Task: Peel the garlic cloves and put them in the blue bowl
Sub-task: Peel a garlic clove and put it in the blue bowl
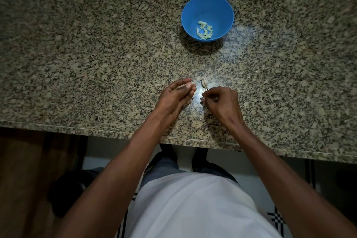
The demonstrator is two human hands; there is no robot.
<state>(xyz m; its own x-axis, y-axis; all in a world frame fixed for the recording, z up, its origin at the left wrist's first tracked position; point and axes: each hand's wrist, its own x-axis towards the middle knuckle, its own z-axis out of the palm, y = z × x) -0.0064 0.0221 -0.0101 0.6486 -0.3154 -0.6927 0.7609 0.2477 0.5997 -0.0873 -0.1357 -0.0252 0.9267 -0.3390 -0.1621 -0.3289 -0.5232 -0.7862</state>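
A blue bowl (207, 6) stands on the granite counter, with several pale peeled garlic cloves (204, 30) at its bottom. Near the counter's front, my left hand (176, 95) pinches a small garlic clove (193, 82) at its fingertips. My right hand (224, 102) is just to its right with curled fingers; a thin bit of something shows at its fingertips, too small to tell. A clump of unpeeled garlic with skin (204, 83) lies on the counter between and just beyond the two hands.
The speckled granite counter (96, 54) runs the full width, its front edge (116, 131) close to my body. Bits of garlic skin lie on the counter under my hands. Below the edge are a tiled floor and my legs.
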